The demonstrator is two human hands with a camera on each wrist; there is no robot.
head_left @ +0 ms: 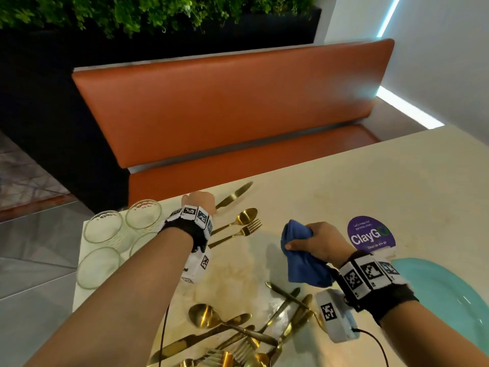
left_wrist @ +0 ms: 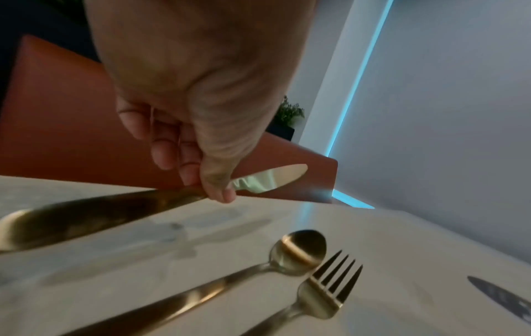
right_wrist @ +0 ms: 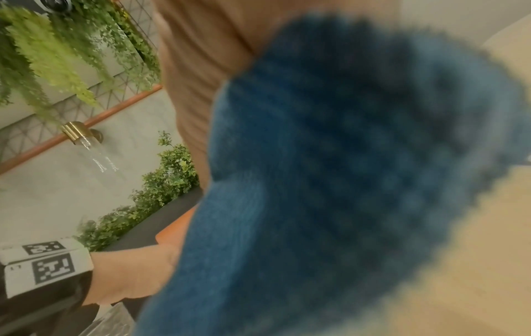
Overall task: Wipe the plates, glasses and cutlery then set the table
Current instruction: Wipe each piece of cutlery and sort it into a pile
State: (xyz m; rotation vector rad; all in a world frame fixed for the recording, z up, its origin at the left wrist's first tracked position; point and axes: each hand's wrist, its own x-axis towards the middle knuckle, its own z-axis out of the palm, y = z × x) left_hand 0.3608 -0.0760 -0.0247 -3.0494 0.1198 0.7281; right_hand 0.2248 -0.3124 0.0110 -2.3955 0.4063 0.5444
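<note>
My left hand (head_left: 201,201) grips a gold knife (head_left: 234,195) by its middle, held just above the cream table (head_left: 344,186) near its far edge. In the left wrist view the fingers (left_wrist: 186,156) curl round the knife (left_wrist: 270,177), whose blade points away. A gold spoon (head_left: 239,218) and fork (head_left: 242,230) lie side by side just right of that hand. My right hand (head_left: 315,242) holds a bunched blue cloth (head_left: 301,258) above the table's middle. The cloth (right_wrist: 330,170) fills the right wrist view. A turquoise plate (head_left: 447,295) sits at the right edge.
Several clear glasses (head_left: 105,229) stand at the table's left corner. A heap of gold cutlery (head_left: 238,332) lies near the front edge. A purple round sticker (head_left: 370,234) is stuck on the tabletop. An orange bench (head_left: 232,107) runs behind the table.
</note>
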